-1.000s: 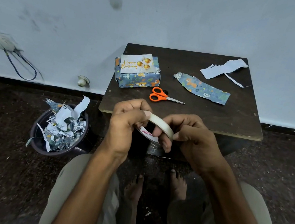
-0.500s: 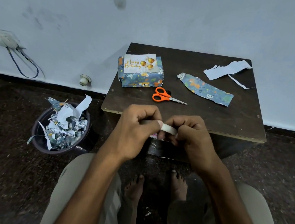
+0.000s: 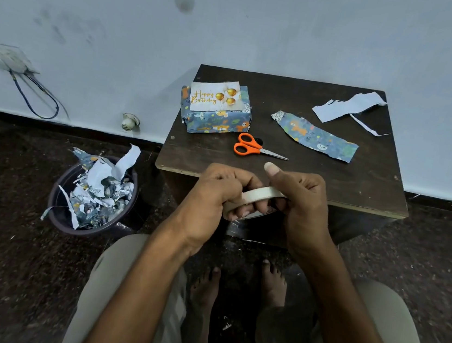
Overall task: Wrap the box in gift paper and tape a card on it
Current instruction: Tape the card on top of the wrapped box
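A: Hands?
B: Left hand [image 3: 216,195] and right hand [image 3: 300,206], fingers curled round one tape roll [image 3: 261,195], held over near bench [image 3: 332,178] edge. Right thumb raised.
A: Box?
B: Wrapped box [image 3: 216,121] at far left of bench, card [image 3: 215,96] lying on top. Scissors [image 3: 250,148] just in front; paper strip [image 3: 316,136] to the right. Bin of scraps [image 3: 94,192] on floor, left.

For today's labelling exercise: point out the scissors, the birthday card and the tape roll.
scissors [image 3: 248,145], head view, orange handles.
birthday card [image 3: 216,96], head view, middle of its face.
tape roll [image 3: 259,194], head view, outer band between the hands.
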Demonstrator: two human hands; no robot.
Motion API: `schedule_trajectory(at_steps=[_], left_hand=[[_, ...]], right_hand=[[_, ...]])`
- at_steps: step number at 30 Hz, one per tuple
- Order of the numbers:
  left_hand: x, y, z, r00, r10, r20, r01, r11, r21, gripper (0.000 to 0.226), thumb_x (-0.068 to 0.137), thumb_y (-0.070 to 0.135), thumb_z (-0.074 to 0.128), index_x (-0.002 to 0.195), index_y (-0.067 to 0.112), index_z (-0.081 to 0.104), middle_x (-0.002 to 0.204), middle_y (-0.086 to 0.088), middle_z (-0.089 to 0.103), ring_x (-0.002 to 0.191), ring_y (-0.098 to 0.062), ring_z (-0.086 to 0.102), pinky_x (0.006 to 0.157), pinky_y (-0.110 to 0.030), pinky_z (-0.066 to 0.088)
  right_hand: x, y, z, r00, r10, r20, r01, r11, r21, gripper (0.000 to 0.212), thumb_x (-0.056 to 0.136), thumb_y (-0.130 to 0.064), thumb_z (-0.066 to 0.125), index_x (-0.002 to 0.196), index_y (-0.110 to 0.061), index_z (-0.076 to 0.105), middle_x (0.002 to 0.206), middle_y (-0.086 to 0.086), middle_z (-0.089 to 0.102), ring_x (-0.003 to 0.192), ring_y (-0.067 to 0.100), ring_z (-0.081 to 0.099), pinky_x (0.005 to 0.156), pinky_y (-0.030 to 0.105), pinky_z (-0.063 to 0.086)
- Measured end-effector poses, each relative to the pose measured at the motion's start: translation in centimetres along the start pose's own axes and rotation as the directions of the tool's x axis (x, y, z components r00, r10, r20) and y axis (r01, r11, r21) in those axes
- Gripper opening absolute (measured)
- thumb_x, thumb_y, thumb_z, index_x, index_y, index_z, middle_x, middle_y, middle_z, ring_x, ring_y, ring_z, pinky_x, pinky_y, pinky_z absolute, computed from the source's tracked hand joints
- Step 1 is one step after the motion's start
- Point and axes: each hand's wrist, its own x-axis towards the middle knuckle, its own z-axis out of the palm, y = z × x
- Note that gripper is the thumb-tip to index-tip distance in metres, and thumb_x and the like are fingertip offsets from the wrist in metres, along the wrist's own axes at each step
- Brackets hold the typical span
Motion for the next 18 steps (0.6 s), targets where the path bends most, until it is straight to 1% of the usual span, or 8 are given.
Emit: schedule_trajectory(at_steps=[1,3,6,9,11,13,15,18], left_hand=[[-0.01,0.03,0.09,1.0,0.003,-0.001,-0.003,1.0,-0.017,0.032,0.063,0.012,0.038,0.066,0.002,0.068,0.047,-0.002,0.049,0.048,-0.008,0.04,0.046,-0.02,0.029],[-0.01,0.09,0.24,1.0,0.005,-0.006,-0.005,0.999,-0.048,0.035,0.059,0.011,0.037,0.067,0.003,0.071,0.047,-0.002,0.049,0.048,-0.008,0.041,0.047,-0.02,0.03],[0.0,0.04,0.26,1.0,0.009,-0.002,-0.01,0.997,-0.073,0.038,0.06,0.011,0.037,0.072,0.002,0.073,0.048,-0.004,0.047,0.05,-0.009,0.04,0.048,-0.02,0.031],[-0.09,0.04,0.24,1.0,0.023,0.014,-0.022,0.996,-0.088,0.032,0.068,0.011,0.04,0.073,0.0,0.07,0.05,-0.003,0.044,0.051,-0.009,0.037,0.048,-0.019,0.03],[-0.07,0.07,0.31,0.999,0.032,0.019,-0.03,0.995,-0.093,0.024,0.076,0.013,0.046,0.07,0.001,0.066,0.049,0.001,0.045,0.049,-0.007,0.037,0.048,-0.019,0.028],[0.0,0.04,0.31,1.0,0.026,0.014,-0.024,0.995,-0.097,0.023,0.078,0.015,0.049,0.064,0.004,0.064,0.05,-0.005,0.043,0.049,-0.007,0.035,0.048,-0.019,0.027],[0.03,-0.02,0.21,1.0,0.016,0.016,-0.015,0.995,-0.098,0.024,0.076,0.014,0.047,0.063,0.006,0.065,0.057,-0.009,0.04,0.05,-0.009,0.034,0.047,-0.019,0.027],[-0.08,-0.05,0.08,0.999,0.005,0.037,-0.001,0.995,-0.1,0.027,0.068,0.012,0.04,0.065,0.005,0.066,0.055,-0.008,0.039,0.051,-0.01,0.035,0.047,-0.02,0.028]], right_hand=[[-0.01,-0.09,0.09,1.0,0.009,-0.012,-0.009,1.0,0.01,0.059,0.091,-0.023,0.064,0.045,0.006,0.043,0.042,0.026,0.041,0.04,0.047,0.031,0.048,0.034,0.024],[-0.05,-0.22,0.3,1.0,0.023,-0.02,-0.022,0.998,0.063,0.058,0.094,-0.016,0.063,0.043,0.001,0.043,0.039,0.016,0.043,0.037,0.049,0.043,0.045,0.024,0.031],[-0.19,-0.59,0.71,0.997,0.068,-0.041,-0.059,0.979,0.198,0.058,0.097,-0.006,0.057,0.042,-0.004,0.041,0.037,0.009,0.039,0.036,0.036,0.057,0.043,0.025,0.044],[0.16,-0.54,0.93,0.989,0.097,-0.114,-0.073,0.977,0.2,0.051,0.09,-0.018,0.065,0.044,-0.005,0.047,0.039,0.011,0.043,0.042,0.036,0.05,0.046,0.028,0.037],[0.33,-0.55,0.94,0.983,0.106,-0.151,-0.079,0.981,0.176,0.044,0.082,-0.024,0.068,0.048,-0.003,0.05,0.042,0.013,0.045,0.044,0.03,0.043,0.048,0.031,0.033],[0.41,-0.35,0.88,0.983,0.117,-0.145,-0.093,0.983,0.161,0.042,0.077,-0.028,0.071,0.049,-0.003,0.051,0.046,0.014,0.047,0.047,0.029,0.041,0.05,0.034,0.031],[0.44,-0.23,0.87,0.984,0.135,-0.115,-0.117,0.981,0.152,0.044,0.072,-0.034,0.074,0.049,-0.004,0.052,0.048,0.017,0.047,0.049,0.039,0.043,0.05,0.043,0.032],[0.52,-0.34,0.99,0.982,0.168,-0.085,-0.152,0.973,0.171,0.049,0.073,-0.035,0.074,0.052,0.002,0.049,0.055,0.023,0.048,0.056,0.068,0.043,0.056,0.067,0.038]])
